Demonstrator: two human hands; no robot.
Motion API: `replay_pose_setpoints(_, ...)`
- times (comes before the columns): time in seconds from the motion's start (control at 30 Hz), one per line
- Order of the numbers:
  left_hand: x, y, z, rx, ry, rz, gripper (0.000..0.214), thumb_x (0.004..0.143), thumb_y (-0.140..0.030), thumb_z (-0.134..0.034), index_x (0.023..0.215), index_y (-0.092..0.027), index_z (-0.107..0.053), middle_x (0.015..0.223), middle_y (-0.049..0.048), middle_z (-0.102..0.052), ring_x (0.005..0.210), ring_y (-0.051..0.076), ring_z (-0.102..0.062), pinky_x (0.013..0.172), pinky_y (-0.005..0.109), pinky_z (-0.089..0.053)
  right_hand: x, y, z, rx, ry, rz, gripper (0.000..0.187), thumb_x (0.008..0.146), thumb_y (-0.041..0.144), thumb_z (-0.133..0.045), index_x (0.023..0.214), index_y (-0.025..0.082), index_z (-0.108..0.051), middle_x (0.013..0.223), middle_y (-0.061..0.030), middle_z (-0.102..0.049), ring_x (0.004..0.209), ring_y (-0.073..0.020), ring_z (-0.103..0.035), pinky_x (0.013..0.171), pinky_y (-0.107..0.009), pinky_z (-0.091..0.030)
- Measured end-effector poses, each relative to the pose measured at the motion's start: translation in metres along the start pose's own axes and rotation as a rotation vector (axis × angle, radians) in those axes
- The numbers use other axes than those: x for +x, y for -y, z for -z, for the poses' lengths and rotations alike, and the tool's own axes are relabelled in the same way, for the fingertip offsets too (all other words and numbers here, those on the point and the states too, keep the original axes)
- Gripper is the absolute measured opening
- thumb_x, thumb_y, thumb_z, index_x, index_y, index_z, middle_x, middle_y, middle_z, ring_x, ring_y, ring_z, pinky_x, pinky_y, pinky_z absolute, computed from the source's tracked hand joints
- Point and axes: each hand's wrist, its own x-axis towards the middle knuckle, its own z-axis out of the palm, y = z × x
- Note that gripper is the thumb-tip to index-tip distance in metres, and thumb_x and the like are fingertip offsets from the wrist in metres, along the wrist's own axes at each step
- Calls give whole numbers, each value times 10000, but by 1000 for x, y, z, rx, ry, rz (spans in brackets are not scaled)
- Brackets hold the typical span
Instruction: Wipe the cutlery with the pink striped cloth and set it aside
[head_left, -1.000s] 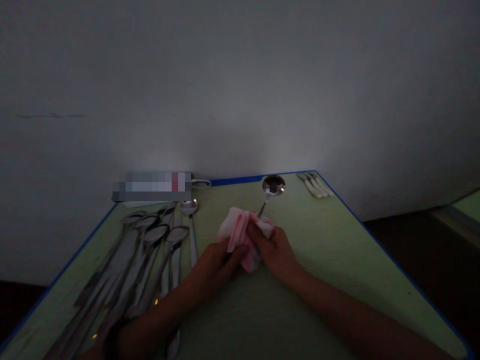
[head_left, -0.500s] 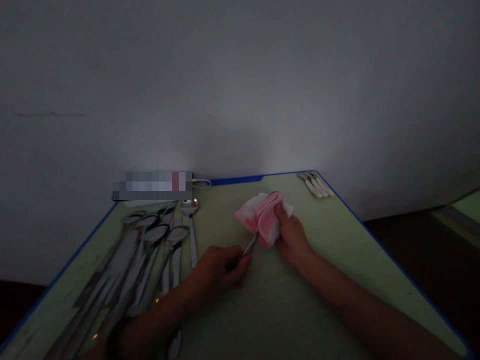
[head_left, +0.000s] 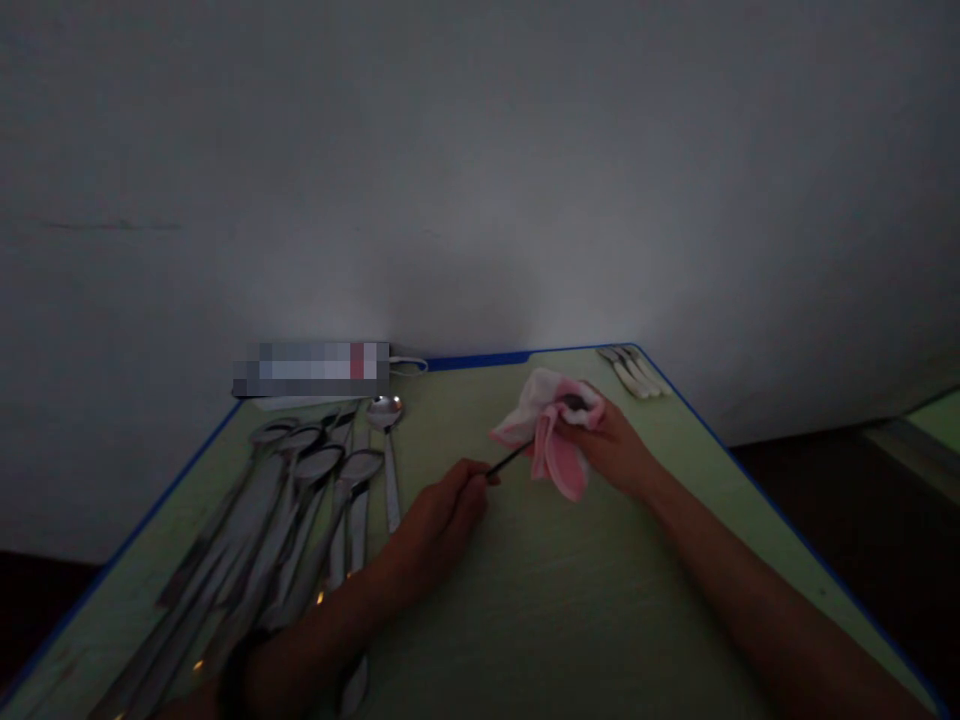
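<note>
— Where's the spoon [head_left: 512, 459]?
— Over the middle of the worktop [head_left: 525, 610], running from the left grip [head_left: 442, 510] toward 2 o'clock. The bowl sits in the cloth [head_left: 551, 440], a dark edge of it peeping out on top.
— And the grips?
— The left grip is pinched closed on the tip of the handle. The right grip [head_left: 619, 448] is closed around the pink cloth, bunching it about the bowl.
— Does the spoon touch the worktop?
— Too dim to tell.
— What else is about?
— At 9 o'clock of the left grip, a row of spoons [head_left: 315, 500] lying side by side. At 1 o'clock of the right grip, in the far corner, some white-handled cutlery [head_left: 634, 370]. At 11 o'clock, against the wall, a blurred box [head_left: 311, 368].
</note>
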Motion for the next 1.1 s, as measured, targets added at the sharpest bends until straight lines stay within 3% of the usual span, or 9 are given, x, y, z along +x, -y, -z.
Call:
replay_pose_setpoints(0.17, 1, -2, 1, 123, 74, -19, 331, 911, -345, -274, 870, -181, -559, 580, -43, -468, 548, 122, -479, 550, 223, -342, -6, 9, -3, -249, 65, 149, 177, 748, 251, -547, 888, 180, -629, 816, -10, -621, 742, -148, -547, 689, -255, -402)
replay_pose_setpoints(0.3, -1, -4, 3, 128, 96, -30, 343, 905, -354, -281, 761, -175, -535, 549, -52, -433, 539, 119, -464, 538, 215, -325, -10, 11, -7, -423, -26, 222, 157, 783, 291, -511, 715, 180, -599, 623, 20, -535, 561, -112, -455, 547, -226, -326)
replay_pose_setpoints(0.53, 0, -3, 11, 75, 73, 52, 380, 892, -405, -297, 753, -172, -563, 517, -62, -409, 493, 109, -432, 494, 203, -299, -19, -11, -29, -279, -309, -38, 387, 790, 499, -445, 561, 189, -422, 490, 38, -388, 464, -97, -330, 438, -228, -235)
replay_pose_setpoints(0.63, 0, -4, 11, 55, 67, 66, 387, 894, -416, -292, 800, -179, -584, 523, -61, -395, 501, 110, -430, 486, 198, -292, -23, -15, -36, -290, -357, -61, 392, 788, 510, -444, 559, 192, -418, 482, 38, -389, 455, -99, -328, 436, -235, -233)
replay_pose_setpoints(0.77, 1, -4, 8, 61, 73, 61, 375, 896, -408, -288, 826, -177, -575, 521, -64, -375, 487, 107, -412, 485, 199, -283, -24, -13, -39, -225, -320, -41, 304, 783, 453, -494, 650, 181, -517, 566, 18, -490, 517, -111, -416, 489, -228, -306)
replay_pose_setpoints(0.87, 1, -5, 7, 94, 60, 41, 365, 899, -392, -278, 836, -180, -568, 542, -56, -396, 512, 116, -428, 504, 205, -297, -21, -19, -38, -23, -252, -52, 216, 756, 398, -557, 812, 191, -583, 720, 4, -585, 649, -129, -511, 607, -236, -383)
replay_pose_setpoints(1.0, 1, -7, 5, 124, 54, 24, 346, 901, -368, -270, 854, -180, -556, 568, -45, -445, 535, 127, -457, 528, 214, -325, -15, -30, -34, 384, -84, -249, 248, 653, 338, -675, 835, 197, -584, 743, 15, -611, 658, -127, -550, 654, -254, -424)
replay_pose_setpoints(1.1, 1, -8, 5, 145, 58, 5, 341, 901, -347, -262, 864, -176, -555, 600, -31, -494, 548, 133, -476, 544, 221, -342, -11, -31, -29, 493, -10, -350, 260, 594, 294, -722, 780, 176, -584, 682, 19, -606, 606, -117, -547, 623, -253, -429)
